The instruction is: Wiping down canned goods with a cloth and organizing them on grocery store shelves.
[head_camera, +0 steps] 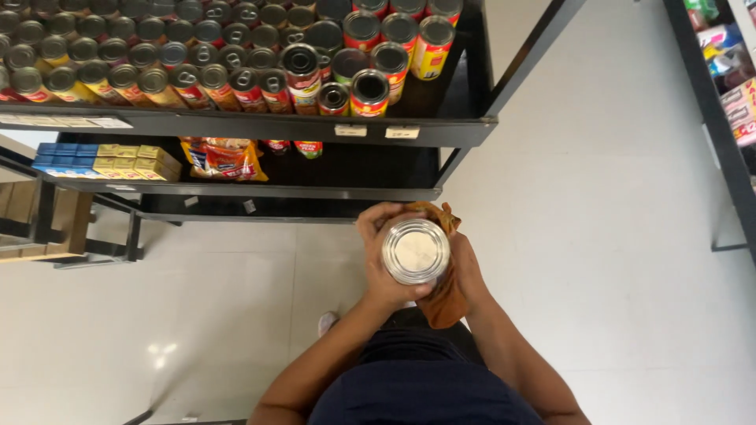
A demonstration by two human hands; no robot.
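A metal can (416,250) with a plain silver end faces up at me, held in front of my body. My left hand (379,256) wraps around its left side. An orange-brown cloth (446,295) lies under my right hand (467,264), which presses it against the can's right side; the cloth also pokes out above the can. Both hands are over the pale floor, just in front of the black shelf unit (409,130).
The upper shelf carries several rows of tins (236,59), with a gap at its right end. A lower shelf holds blue and yellow boxes (102,161) and snack bags (224,160). Another rack (724,102) stands at right. Pale tiled floor (598,236) lies between.
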